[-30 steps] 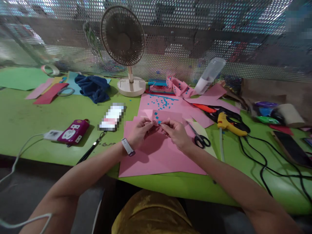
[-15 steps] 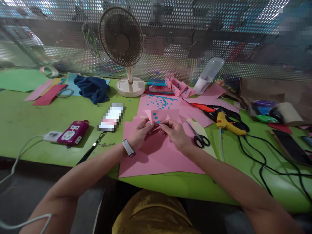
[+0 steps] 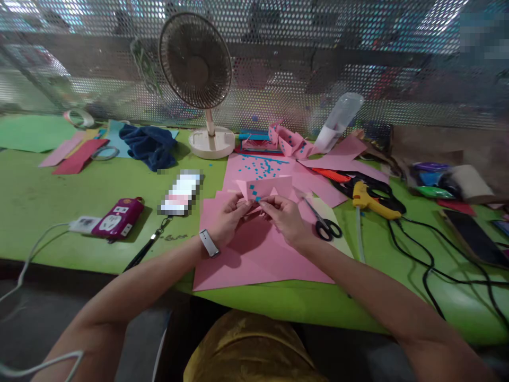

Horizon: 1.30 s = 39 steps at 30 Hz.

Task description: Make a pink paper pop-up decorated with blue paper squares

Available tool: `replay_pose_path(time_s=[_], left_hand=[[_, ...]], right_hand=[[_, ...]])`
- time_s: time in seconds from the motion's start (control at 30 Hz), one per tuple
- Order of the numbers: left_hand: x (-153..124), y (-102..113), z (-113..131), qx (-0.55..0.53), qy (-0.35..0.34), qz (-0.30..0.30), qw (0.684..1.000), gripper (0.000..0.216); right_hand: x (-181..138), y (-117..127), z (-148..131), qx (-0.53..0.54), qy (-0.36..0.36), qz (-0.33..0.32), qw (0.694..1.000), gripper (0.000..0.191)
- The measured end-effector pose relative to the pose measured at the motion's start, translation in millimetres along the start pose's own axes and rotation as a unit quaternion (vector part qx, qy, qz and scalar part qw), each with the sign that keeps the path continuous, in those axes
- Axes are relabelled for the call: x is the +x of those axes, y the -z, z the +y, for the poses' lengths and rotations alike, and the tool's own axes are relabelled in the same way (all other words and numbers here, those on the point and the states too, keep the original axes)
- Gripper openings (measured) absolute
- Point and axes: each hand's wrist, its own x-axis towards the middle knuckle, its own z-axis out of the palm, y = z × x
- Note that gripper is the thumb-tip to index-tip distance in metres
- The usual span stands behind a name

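Between my hands is a folded pink paper piece point(image 3: 274, 185) with several small blue squares stuck along it. My left hand point(image 3: 233, 216) pinches its lower left part, thumb near the lowest blue square. From the other side, the thumb and forefinger of my right hand point(image 3: 284, 217) close on the paper near that same square. The fingers behind the paper are partly hidden. Both hands are over large pink sheets point(image 3: 254, 265). Black-handled scissors point(image 3: 324, 223) lie to the right of my right hand on pale yellow paper point(image 3: 338, 241).
Loose blue bits point(image 3: 264, 168) lie on pink paper beyond my hands. A fan point(image 3: 211, 142) stands at the back. To the right are a yellow glue gun point(image 3: 371, 202) and black cables point(image 3: 427, 265). Leftward are a phone point(image 3: 181, 193), a purple power adapter point(image 3: 119, 217) and a dark blue cloth point(image 3: 149, 146).
The camera view has shifted very slightly. Both hands keep their pinch on the pink paper in nearly the same place.
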Motion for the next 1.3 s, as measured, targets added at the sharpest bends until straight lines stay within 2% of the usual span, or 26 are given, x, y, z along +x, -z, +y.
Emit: replay_pose_path(time_s=[0.3, 0.63, 0.87, 1.1, 1.3], left_hand=[[2.0, 0.8, -2.5, 0.013, 0.016, 0.034, 0.999, 0.034], [2.9, 2.1, -5.0, 0.054, -0.005, 0.031, 0.998, 0.038], [2.4, 2.4, -3.6, 0.072, -0.027, 0.019, 0.997, 0.036], [2.7, 4.1, -5.7, 0.042, -0.018, 0.015, 0.999, 0.032], [2.0, 4.3, -8.5, 0.028, -0.018, 0.019, 0.999, 0.026]], right_hand=[[-3.4, -2.4, 1.5, -0.005, -0.002, 0.001, 1.0, 0.019], [-7.0, -7.7, -6.4, 0.006, -0.014, 0.006, 1.0, 0.023], [-8.6, -8.1, -10.9, -0.012, -0.023, 0.011, 1.0, 0.019], [-6.2, -6.3, -7.9, -0.017, -0.017, 0.027, 0.999, 0.019], [-7.2, -8.8, -9.9, -0.018, -0.046, 0.04, 0.998, 0.022]])
